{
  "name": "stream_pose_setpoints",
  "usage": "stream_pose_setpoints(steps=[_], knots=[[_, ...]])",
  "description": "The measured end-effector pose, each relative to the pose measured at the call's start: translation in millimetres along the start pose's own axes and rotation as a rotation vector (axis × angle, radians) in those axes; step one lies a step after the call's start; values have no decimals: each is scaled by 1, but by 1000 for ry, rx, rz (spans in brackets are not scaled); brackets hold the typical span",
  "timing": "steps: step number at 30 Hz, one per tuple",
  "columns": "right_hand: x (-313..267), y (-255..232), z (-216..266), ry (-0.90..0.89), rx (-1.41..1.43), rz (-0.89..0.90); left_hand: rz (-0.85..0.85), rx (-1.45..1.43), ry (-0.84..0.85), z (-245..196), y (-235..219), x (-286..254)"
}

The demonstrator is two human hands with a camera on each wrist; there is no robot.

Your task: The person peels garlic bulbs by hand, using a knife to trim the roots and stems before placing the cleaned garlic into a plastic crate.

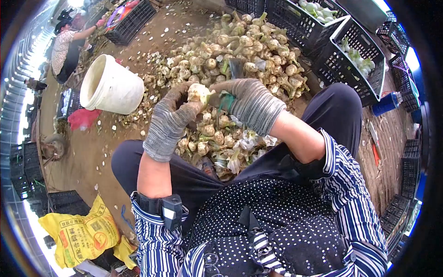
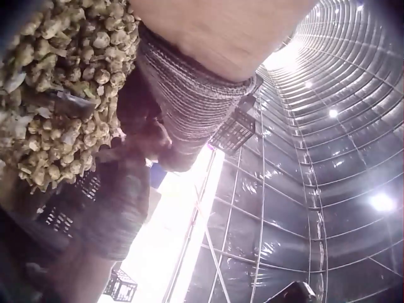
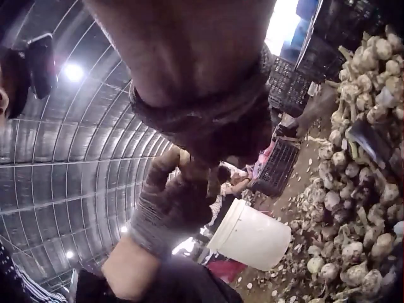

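A pale, partly peeled garlic bulb (image 1: 199, 93) sits between both gloved hands, over a heap of garlic (image 1: 230, 51) on the ground. The left hand (image 1: 170, 122), in a grey knit glove, grips the bulb with its thumb and fingers. From the other side the right hand (image 1: 253, 102), gloved alike, meets the bulb with curled fingers right at its edge. A green patch (image 1: 226, 100) shows at the right thumb. In the left wrist view the left glove (image 2: 189, 95) hides the bulb; in the right wrist view the left hand (image 3: 173, 208) faces the dark right glove (image 3: 208, 120).
A white bucket (image 1: 120, 87) lies tilted at the left. Black crates (image 1: 355, 60) with cleaned garlic stand at the upper right. A yellow sack (image 1: 80, 233) lies at lower left. Another person (image 1: 67, 51) works beside a crate (image 1: 130, 22). A knife-like tool (image 1: 374, 143) lies at the right.
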State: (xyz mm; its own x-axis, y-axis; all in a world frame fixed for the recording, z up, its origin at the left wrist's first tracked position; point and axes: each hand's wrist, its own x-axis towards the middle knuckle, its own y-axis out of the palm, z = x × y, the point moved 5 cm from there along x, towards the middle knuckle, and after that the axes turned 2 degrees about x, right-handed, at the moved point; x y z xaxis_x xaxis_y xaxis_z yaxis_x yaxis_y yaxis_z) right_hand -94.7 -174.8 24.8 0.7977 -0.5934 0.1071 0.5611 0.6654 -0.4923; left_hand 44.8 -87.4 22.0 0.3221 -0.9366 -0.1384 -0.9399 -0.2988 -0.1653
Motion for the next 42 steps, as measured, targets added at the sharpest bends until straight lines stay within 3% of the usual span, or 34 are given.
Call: stream_pose_setpoints(steps=[2, 7, 10, 12, 15, 18, 20, 24, 26, 28, 29, 30, 32, 33, 34, 37, 38, 40, 42], knots=[[1, -2, -3, 45, -135, -10, 40, 98, 159, -1, 3, 1], [-1, 2, -17, 159, -103, 154, 201, 159, 214, -4, 7, -9], [-14, 6, -23, 464, 708, 296, 276, 72, 218, -8, 12, -18], [-20, -2, -16, 573, 747, 319, 290, 120, 216, -12, 17, -20], [-28, -8, -14, 567, 815, 306, 390, -166, 231, -12, 23, -23], [-26, -3, -21, 625, 908, 262, 337, -81, 334, -7, 17, -19], [-18, -3, -33, 572, 942, 265, 328, -94, 341, -8, 11, -17], [-8, -39, -54, 607, 625, -88, 205, -215, 338, -9, -8, -18], [-11, -42, -54, 248, 589, 74, 161, -360, 304, -10, -12, -19], [-20, -30, -46, -21, -29, 113, 140, -400, 250, -12, -10, -20], [-22, -21, -48, 3, 15, 228, 167, -419, 221, -9, -9, -19], [-23, -21, -46, 2, 17, 227, 194, -437, 191, -7, -8, -19], [-29, -12, -35, 278, -191, 534, 200, -411, 180, -7, -6, -19], [-28, -17, -19, 407, -302, 560, 207, -388, 171, -7, -4, -19], [-28, -16, -21, 408, -303, 562, 206, -389, 170, -7, -4, -18], [-17, -24, 0, -209, -311, 122, 248, -232, 6, -5, 10, -19], [-17, -20, 2, -205, -309, 124, 250, -234, 2, -8, 14, -19], [-15, -2, -3, 85, -318, 233, 255, -115, -121, -2, 22, -15], [-17, -2, 8, 138, -368, 240, 229, -114, -132, -3, 29, -13]])
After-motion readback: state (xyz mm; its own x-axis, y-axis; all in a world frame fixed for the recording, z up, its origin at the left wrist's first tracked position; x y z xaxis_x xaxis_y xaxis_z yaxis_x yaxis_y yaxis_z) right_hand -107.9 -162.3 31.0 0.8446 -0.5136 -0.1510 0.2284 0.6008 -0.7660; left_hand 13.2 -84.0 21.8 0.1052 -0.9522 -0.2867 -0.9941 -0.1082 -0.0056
